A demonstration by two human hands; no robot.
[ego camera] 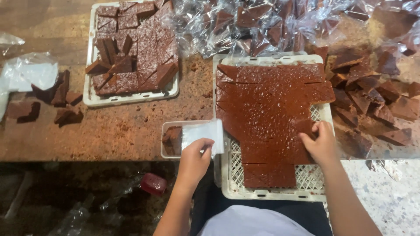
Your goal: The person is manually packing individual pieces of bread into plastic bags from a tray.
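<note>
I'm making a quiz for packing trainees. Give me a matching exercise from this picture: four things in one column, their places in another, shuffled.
Things:
1. left hand
2. right hand
3. red lid
4. clear plastic bags

Places:
A. below the table edge, on the dark floor
B. at the far side of the table, holding brown pieces
C. on the brown slab's right edge
D. on a clear bag at the small tray

Pairs: 1-D, 2-C, 3-A, 4-B
</note>
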